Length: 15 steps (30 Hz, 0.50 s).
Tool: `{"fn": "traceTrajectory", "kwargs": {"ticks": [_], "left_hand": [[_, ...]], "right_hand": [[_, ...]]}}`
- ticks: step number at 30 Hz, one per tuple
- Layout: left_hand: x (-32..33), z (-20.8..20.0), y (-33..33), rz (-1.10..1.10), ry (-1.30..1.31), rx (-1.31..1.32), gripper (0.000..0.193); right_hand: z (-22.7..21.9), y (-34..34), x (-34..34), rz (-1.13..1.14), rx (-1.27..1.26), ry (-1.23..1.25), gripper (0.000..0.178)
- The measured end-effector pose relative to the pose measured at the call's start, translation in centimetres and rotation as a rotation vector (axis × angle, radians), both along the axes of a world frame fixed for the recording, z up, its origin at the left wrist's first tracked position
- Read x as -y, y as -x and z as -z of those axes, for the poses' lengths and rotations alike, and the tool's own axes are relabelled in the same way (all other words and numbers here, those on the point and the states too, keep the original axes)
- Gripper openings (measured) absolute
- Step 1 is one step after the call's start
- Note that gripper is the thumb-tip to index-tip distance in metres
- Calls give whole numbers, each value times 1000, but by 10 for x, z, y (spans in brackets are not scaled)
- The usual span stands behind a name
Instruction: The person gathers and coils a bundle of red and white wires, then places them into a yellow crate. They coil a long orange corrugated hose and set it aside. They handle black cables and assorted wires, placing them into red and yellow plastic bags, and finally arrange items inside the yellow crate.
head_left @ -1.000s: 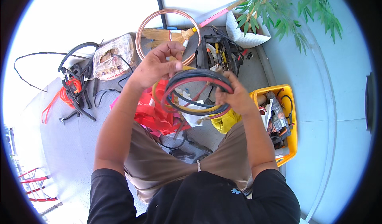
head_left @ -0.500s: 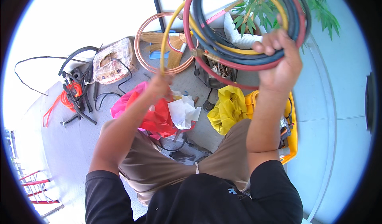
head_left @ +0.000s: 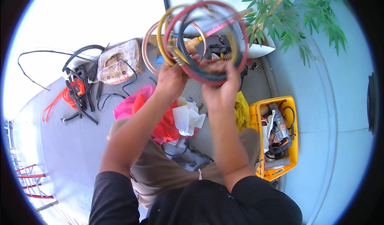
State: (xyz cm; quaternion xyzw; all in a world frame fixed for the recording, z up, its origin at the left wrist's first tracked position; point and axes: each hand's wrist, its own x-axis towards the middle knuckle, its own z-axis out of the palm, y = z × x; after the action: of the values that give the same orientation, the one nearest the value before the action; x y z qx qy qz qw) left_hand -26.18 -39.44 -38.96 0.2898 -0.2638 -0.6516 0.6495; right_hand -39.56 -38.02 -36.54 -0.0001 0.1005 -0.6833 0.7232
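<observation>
Raised in front of me is a coil of thin hoses with metal end fittings. A red hose [head_left: 208, 2], a yellow hose [head_left: 160, 37] and a dark blue hose [head_left: 180, 39] loop together in it, partly smeared by motion. My left hand [head_left: 173, 80] is closed around the left side of the coil, near the fittings. My right hand [head_left: 220, 87] grips its lower right edge; some of its fingers are blurred behind the loops. Below the hands, a red plastic bag [head_left: 165, 123] and a white paper [head_left: 187, 118] lie on the floor between my knees.
To the right stands a yellow crate [head_left: 294, 145] of tools and parts. Behind the hoses lies a copper tubing coil [head_left: 145, 51]. A plastic-wrapped box [head_left: 130, 57] and an orange cord [head_left: 66, 101] are at left. A leafy plant [head_left: 304, 17] overhangs the back right.
The hose coil has come left and down, looking smaller. My right hand moved left toward my left hand, which rose; the yellow length between them is drawn into the loops. The crate shows more.
</observation>
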Motion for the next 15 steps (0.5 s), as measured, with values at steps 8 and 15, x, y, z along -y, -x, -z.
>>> {"fn": "traceTrajectory", "kwargs": {"ticks": [8, 15], "left_hand": [[-26, 10, -11, 32, 255, 551, 25], [-41, 20, -44, 157, 391, 1361, 46]], "right_hand": [[58, -11, -25, -518, 27, -41, 43], [87, -22, 45, -208, -22, -55, 30]]}}
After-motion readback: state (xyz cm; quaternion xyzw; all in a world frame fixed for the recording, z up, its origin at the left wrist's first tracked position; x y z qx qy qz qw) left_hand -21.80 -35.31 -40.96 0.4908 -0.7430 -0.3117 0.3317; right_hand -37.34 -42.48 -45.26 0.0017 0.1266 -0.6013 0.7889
